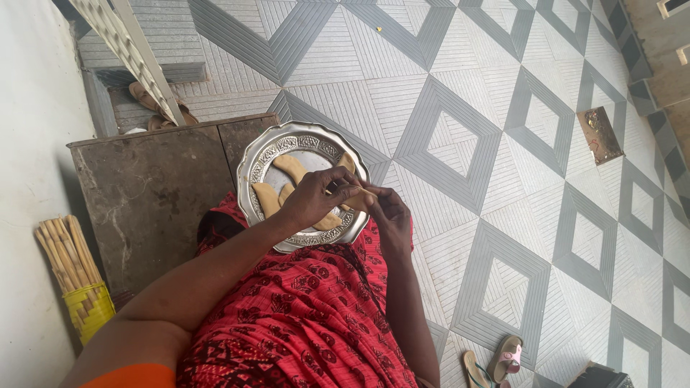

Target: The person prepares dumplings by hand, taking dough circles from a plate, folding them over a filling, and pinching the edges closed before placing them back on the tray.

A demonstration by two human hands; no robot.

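Observation:
A round silver tray (267, 154) with an embossed rim rests on my lap, over a red patterned cloth (302, 309). Several folded, half-moon pieces of pale dough (290, 167) lie on it. My left hand (313, 197) and my right hand (388, 212) meet above the tray's right side. Both pinch one more piece of dough (361, 195) between their fingertips. Most of that piece is hidden by my fingers.
A dark stone slab (151, 194) stands left of the tray. A broom of pale sticks with a yellow woven handle (75, 276) leans by the white wall. Sandals (496, 363) lie on the patterned grey tile floor at bottom right, and a small brown mat (599, 134) at right.

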